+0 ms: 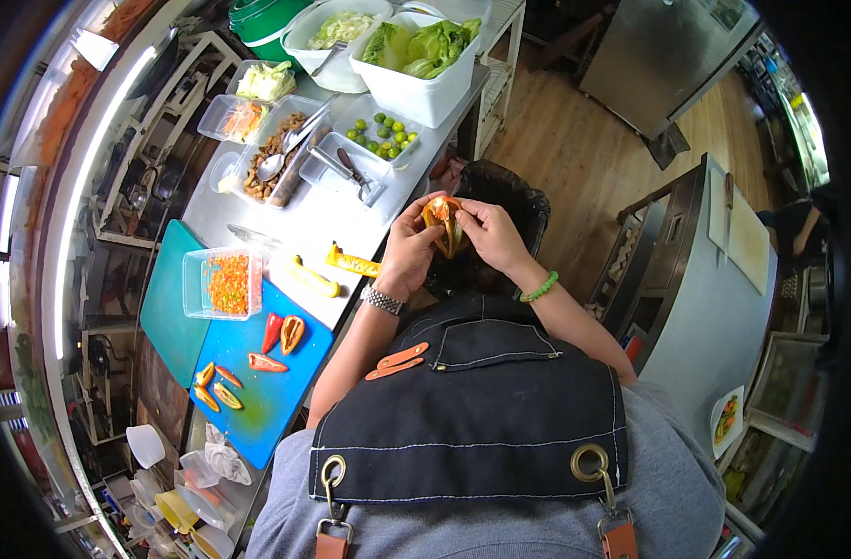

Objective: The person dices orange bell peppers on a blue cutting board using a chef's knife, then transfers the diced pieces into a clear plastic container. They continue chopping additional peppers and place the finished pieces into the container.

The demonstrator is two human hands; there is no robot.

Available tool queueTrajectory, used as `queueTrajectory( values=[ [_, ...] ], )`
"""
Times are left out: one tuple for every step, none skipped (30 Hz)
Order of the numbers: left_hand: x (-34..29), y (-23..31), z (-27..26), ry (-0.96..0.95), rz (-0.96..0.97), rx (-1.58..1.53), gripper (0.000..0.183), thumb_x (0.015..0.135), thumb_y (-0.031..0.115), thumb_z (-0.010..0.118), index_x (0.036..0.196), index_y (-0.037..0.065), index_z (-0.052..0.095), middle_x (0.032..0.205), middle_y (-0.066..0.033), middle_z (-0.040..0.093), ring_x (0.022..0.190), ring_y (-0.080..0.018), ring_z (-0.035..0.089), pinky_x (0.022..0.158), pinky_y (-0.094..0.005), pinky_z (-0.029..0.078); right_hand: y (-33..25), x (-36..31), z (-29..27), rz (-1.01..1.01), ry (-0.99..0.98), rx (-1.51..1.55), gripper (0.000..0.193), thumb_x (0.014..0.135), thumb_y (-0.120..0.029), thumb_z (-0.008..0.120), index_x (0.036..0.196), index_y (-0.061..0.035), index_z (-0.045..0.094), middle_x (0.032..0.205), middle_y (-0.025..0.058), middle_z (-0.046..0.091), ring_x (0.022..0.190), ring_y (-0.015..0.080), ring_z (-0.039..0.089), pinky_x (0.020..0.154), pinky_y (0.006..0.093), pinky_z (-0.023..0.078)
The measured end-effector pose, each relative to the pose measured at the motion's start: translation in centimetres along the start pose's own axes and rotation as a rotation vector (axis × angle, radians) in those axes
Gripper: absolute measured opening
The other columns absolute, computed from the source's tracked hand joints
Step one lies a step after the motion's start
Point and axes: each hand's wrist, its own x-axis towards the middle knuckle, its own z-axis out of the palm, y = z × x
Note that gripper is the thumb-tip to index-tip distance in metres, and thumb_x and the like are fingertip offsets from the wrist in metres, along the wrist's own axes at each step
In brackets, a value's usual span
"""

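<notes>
My left hand (411, 248) and my right hand (496, 240) both grip an opened pepper (454, 240), yellow-green outside with orange-red flesh showing. The fingers of both hands are closed around its edges, and it is held above a black-lined bin (514, 200). Left of my left hand, two yellow peppers (353, 262) lie on the metal table (300, 244). On a blue cutting board (276, 417) rest red pepper pieces (268, 362) and several smaller orange and yellow pieces (225, 395). A clear tub of diced peppers (228, 282) overlaps the board's far end.
A knife (254, 236) lies beyond the tub. Farther back stand a tub of small green citrus fruits (383, 137), a tub of brown chopped food (278, 149) and a white bin of lettuce (416, 88). At right is a counter (700, 326) with a white board (738, 233).
</notes>
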Motion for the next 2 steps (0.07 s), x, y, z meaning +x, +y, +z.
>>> queueTrajectory(
  values=[
    [0.04, 0.07, -0.17, -0.026, -0.012, -0.041, 0.052, 0.09, -0.01, 0.055, 0.141, 0.001, 0.05, 0.125, -0.0112, 0.063, 0.108, -0.0167, 0.065, 0.093, -0.03, 0.055, -0.29, -0.06, -0.15, 0.025, -0.03, -0.006, 0.03, 0.103, -0.013, 0.055, 0.124, 0.0061, 0.064, 0.103, 0.006, 0.072, 0.09, 0.0055, 0.059, 0.08, 0.0247, 0.051],
    [0.06, 0.16, -0.31, -0.035, -0.024, -0.051, 0.054, 0.091, -0.009, 0.056, 0.143, 0.001, 0.047, 0.128, -0.0112, 0.061, 0.109, -0.0179, 0.065, 0.094, -0.03, 0.055, 0.12, 0.0, 0.12, -0.082, 0.019, 0.016, 0.031, 0.099, -0.015, 0.057, 0.124, 0.0016, 0.065, 0.102, 0.0192, 0.074, 0.087, 0.0139, 0.069, 0.077, 0.0296, 0.053]
  ],
)
